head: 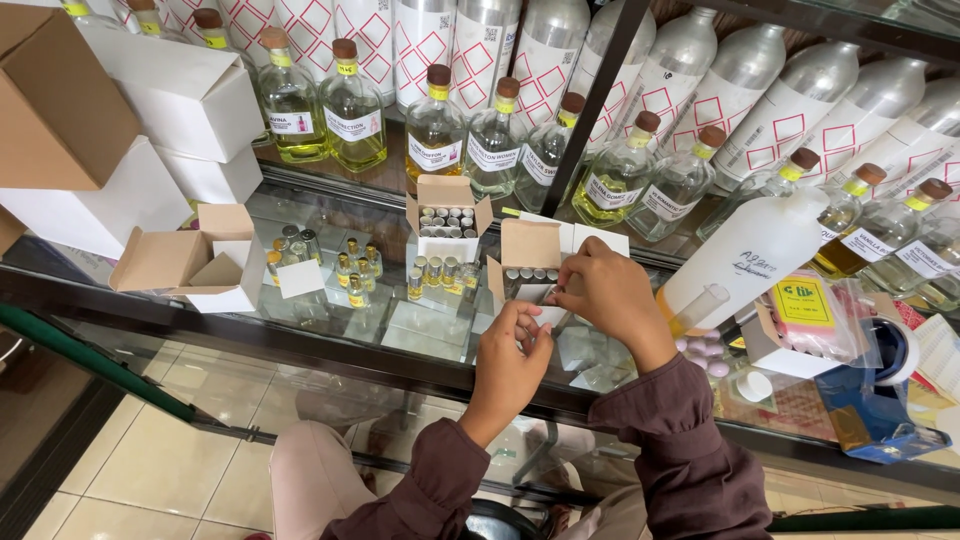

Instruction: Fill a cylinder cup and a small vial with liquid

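Both my hands meet over a small open white box [530,262] that stands on the glass counter [330,330] with several little silver-capped vials in it. My left hand [510,355] pinches a small white thing at the box's front edge. My right hand [610,295] is curled over the box's right side, fingers on its flap. What my right fingers hold is hidden. A second open box [447,210] of vials stands just behind, and a short row of loose yellow vials [440,272] stands to the left.
Corked glass bottles of yellow liquid [352,115] line the back shelf under tall silver bottles [545,50]. White and brown cartons [190,260] are stacked at left. A large frosted bottle [740,255], pink packets [805,310] and a tape roll [895,350] crowd the right.
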